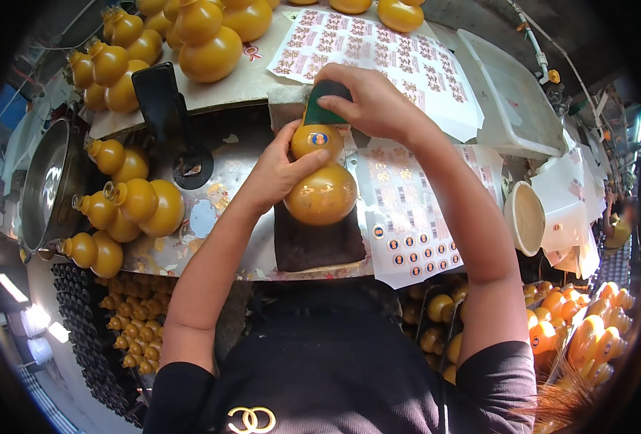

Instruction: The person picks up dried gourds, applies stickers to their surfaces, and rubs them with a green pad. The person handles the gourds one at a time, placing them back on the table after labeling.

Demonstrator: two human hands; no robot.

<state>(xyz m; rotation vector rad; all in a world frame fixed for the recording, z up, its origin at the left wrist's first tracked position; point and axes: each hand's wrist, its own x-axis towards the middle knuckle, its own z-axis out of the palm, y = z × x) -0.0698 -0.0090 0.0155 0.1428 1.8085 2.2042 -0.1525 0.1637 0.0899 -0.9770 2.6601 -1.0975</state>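
Note:
A glossy amber gourd-shaped bottle (320,197) lies on a dark cloth (319,242) at the bench front, its neck pointing away from me. On its upper bulb is a small round blue-and-orange sticker. My left hand (284,170) is closed around the bottle's waist, thumb across it from the left. Against the neck end, my right hand (367,101) pinches a dark green flat piece (327,108); the neck is hidden behind it. Faint lettering shows on the lower bulb. Close to the bottle, on the right, lies a sticker sheet (416,210) with round stickers along its near part.
More amber gourd bottles (165,206) stand at the left and on the raised shelf. A phone (161,105) is propped on a stand. Another printed sheet (378,54), a clear plastic bin (512,94) and a round bowl (526,217) sit to the right; a metal basin (49,181) is far left.

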